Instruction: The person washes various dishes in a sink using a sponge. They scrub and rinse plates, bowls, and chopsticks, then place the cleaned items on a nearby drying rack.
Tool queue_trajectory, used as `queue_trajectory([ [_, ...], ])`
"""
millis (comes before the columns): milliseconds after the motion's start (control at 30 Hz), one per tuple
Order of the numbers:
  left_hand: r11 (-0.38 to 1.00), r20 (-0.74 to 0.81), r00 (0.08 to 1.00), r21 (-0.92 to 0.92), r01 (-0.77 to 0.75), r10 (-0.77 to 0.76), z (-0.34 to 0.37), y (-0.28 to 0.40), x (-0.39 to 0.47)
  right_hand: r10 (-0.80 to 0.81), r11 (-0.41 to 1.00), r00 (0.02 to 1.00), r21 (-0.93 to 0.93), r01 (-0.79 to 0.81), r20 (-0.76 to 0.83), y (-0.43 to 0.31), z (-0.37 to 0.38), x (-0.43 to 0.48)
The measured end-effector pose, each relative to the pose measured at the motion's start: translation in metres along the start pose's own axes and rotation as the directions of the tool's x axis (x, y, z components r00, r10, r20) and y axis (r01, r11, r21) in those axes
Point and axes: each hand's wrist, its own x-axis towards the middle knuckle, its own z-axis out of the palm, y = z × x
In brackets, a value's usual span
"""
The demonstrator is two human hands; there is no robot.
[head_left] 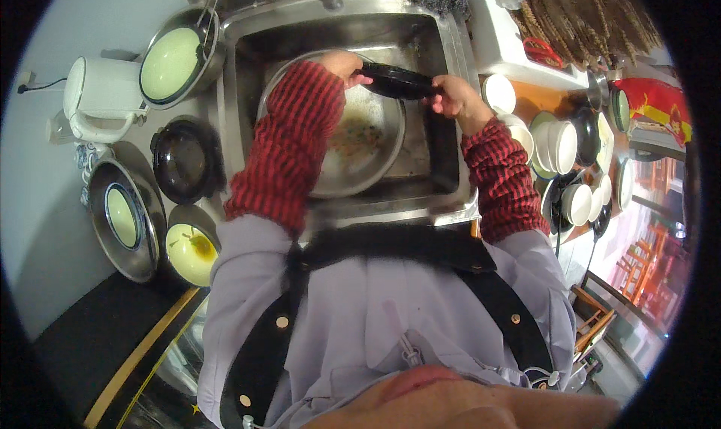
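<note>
Both my hands hold a black dish (pixel 397 81), tilted nearly edge-on over the sink. My left hand (pixel 345 68) grips its left edge, and my right hand (pixel 450 97) pinches the right edge. Under the dish, a wide metal basin (pixel 360 164) sits in the stainless steel sink (pixel 434 181). Cloudy liquid and bits of food residue show at the bottom of the basin. My left forearm hides part of the basin's left side. Whether the black dish is a plate or a shallow bowl I cannot tell.
On the left counter stand a black bowl (pixel 186 161), a green bowl with yellow residue (pixel 192 249), a metal bowl holding a green dish (pixel 169 66) and a white pitcher (pixel 104 97). White bowls (pixel 563 147) are stacked on the right. A steel scouring pad (pixel 439 0) lies behind the sink.
</note>
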Motion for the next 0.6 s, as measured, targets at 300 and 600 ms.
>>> queue_trajectory([
  [300,0.776,0.165,0.948,-0.545,0.317,-0.272,0.005,-0.036,-0.075,-0.063,0.993,0.996,-0.103,0.055,-0.071,0.048,0.028,-0.021],
  [600,0.420,-0.026,0.849,-0.877,0.234,-0.527,0.021,-0.105,-0.185,-0.070,0.909,0.932,-0.363,0.206,0.355,0.083,0.071,0.035],
])
